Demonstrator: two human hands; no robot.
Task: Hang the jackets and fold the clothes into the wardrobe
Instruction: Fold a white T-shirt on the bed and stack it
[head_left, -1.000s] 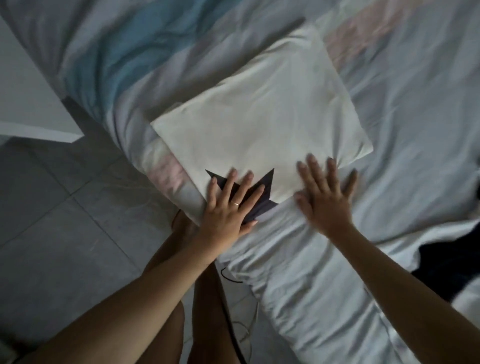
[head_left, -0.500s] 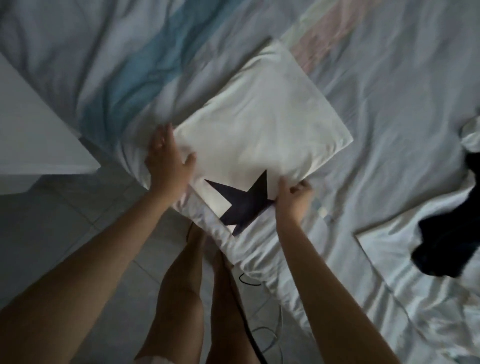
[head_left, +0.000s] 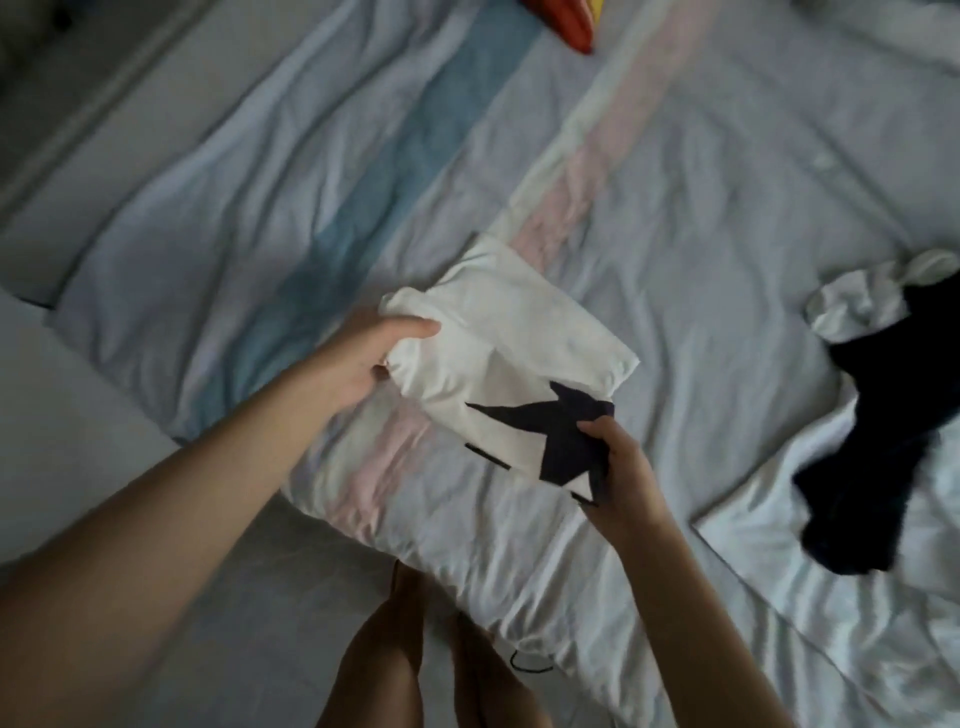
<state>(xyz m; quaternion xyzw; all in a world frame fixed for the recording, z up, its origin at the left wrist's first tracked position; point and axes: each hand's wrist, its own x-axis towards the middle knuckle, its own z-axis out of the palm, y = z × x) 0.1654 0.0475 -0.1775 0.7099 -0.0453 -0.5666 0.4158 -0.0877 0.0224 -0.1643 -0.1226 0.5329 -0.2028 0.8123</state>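
1. Folded white shirt (head_left: 498, 358), dark star (head_left: 556, 436) printed on its near half, held between both hands over the near edge of the bed (head_left: 675, 208); impossible to tell whether the far corner touches the bedding
2. Left hand (head_left: 363, 358) gripping the shirt's left edge, thumb laid flat on top and pointing right, the other fingers tucked beneath the cloth and hidden from the camera
3. Right hand (head_left: 623, 462) pinching the near right corner at one tip of the star, thumb above, fingers curled close together against the fabric
4. Beneath the shirt, rumpled pale bedding crossed by a blue stripe (head_left: 374, 197) on the left and a pink stripe (head_left: 587, 176) running away from the camera
5. Well to the right and apart from the shirt, a dark garment (head_left: 893, 415) sprawled across crumpled white cloth (head_left: 831, 545)
6. At the top edge, partly cut off by the frame, something red and orange (head_left: 571, 26) lying on the bed
7. Below the hands, two bare legs (head_left: 384, 660) close against the bed's side, grey floor (head_left: 291, 597) to their left, a thin black cable (head_left: 530, 665) looping just beside them at the mattress edge
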